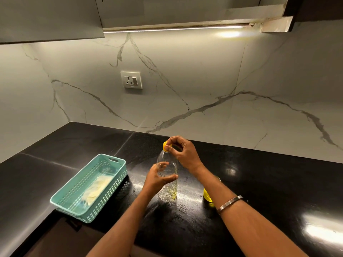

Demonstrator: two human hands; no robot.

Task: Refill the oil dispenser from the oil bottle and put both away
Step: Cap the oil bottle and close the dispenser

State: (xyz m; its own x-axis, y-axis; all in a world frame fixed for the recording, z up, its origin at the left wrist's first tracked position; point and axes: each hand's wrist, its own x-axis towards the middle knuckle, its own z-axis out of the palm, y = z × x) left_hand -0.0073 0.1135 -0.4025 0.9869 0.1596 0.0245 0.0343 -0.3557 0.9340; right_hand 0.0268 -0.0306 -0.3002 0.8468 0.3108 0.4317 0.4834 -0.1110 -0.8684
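Note:
A clear plastic oil bottle point(168, 190) stands upright on the black counter point(259, 182), with only a little yellow oil at its bottom. My left hand point(157, 179) wraps around its middle. The fingers of my right hand point(182, 152) pinch the yellow cap point(165, 146) on the bottle's neck. The oil dispenser point(207, 196), holding yellow oil, stands to the right of the bottle and is mostly hidden behind my right forearm.
A teal slotted basket point(111, 165) with a pale cloth inside lies on the counter to the left of the bottle. A wall socket point(131, 80) sits on the marble backsplash. Cabinets hang overhead. A dark drawer front shows below the counter's edge at lower left.

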